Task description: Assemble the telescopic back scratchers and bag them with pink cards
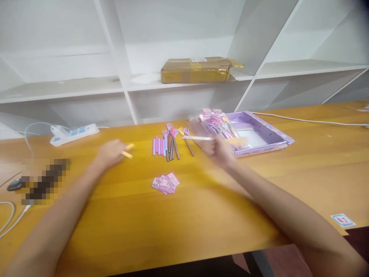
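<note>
Handwork with loose pieces seems to be the step under way, with something held on each side and the hands well apart over a glossy yellow-brown wooden table (115,215). The left hand (110,153) is curled around a short yellow piece (127,154), perhaps plastic; two yellow ends stick out past the fingers, and I cannot tell whether they belong to one piece or two. The right hand (218,151) is closed in a fist on a slim, straight, whitish strip (197,138) pointing left. Between the hands lies a bunch of slim grey metal rods with small hand-shaped claws in lilac, pink and yellow (176,147), beside a neat row of short pink and lilac tubes (159,146).

The next move, I judge, calls for a light, steady grip and a path that avoids knocking the bunch.

The yellow piece looks plain and narrow; the strip is pale and blurred, its material unclear. An orange-yellow blur (240,142) shows right of the fist, before clear plastic packets (216,122) and a shallow lilac box (268,132); whether it is held, I cannot tell
</note>
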{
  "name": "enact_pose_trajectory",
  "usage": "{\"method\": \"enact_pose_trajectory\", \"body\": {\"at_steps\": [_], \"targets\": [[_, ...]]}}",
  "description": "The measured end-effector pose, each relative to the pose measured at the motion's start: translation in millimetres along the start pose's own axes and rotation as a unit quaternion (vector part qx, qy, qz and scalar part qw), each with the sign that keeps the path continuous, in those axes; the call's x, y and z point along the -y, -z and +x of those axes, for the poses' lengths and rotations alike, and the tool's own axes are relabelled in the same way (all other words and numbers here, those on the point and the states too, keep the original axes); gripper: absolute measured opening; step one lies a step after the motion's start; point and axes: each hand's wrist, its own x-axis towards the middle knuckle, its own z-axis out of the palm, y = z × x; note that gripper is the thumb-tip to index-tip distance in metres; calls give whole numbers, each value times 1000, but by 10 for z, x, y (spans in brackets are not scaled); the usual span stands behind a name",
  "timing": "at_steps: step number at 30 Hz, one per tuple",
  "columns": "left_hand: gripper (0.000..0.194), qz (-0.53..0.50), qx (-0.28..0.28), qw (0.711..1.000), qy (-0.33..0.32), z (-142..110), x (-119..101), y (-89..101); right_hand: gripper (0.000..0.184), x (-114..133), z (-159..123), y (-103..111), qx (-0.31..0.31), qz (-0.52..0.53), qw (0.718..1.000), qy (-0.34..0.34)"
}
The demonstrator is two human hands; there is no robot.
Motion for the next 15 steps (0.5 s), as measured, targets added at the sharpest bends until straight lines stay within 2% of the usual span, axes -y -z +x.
{"method": "enact_pose_trajectory", "body": {"at_steps": [2,4,6,9,10,11,14,15], "targets": [[36,50,-61,992,98,-75,291,83,66,269,172,394,-75,-7,995,71],[27,67,-66,982,163,-40,314,67,60,433,309,636,-111,-34,987,115],[19,59,-7,977,205,92,114,-45,44,488,401,682,-91,-77,985,122],[24,9,97,961,260,344,-295,-283,27,449,478,498,-28,-214,975,60],[26,0,109,958,267,410,-401,-355,26,418,499,404,-16,-284,958,41],[28,-5,115,955,273,460,-482,-417,26,377,522,304,-11,-369,929,30],[32,-15,113,948,298,512,-599,-528,27,198,605,9,-4,-606,795,30],[36,-18,111,945,308,504,-612,-546,25,123,635,-77,2,-643,766,27]]}}
